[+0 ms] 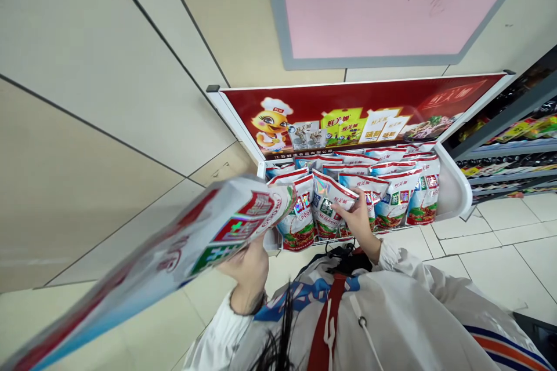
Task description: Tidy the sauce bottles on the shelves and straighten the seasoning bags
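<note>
A large white, red and blue seasoning pouch [195, 243] rises close to the camera on the left, tilted and partly blurred. My left hand [249, 268] is closed round its lower part, some fingers hidden behind it. At the display shelf, my right hand [360, 221] grips the right edge of a similar seasoning pouch [327, 208], thumb on its front. That pouch stands in the front row, leaning a little. Beside it are another upright pouch [299, 221] on the left and a blue and white pouch [394, 200] on the right.
Several pouches fill the white display shelf [452, 185] in rows. Behind them stands a red advertising panel [365, 119], with a pink handwritten board [391, 6] above it. Stocked store shelves [513, 148] stand at the right, over a tiled floor [505, 237].
</note>
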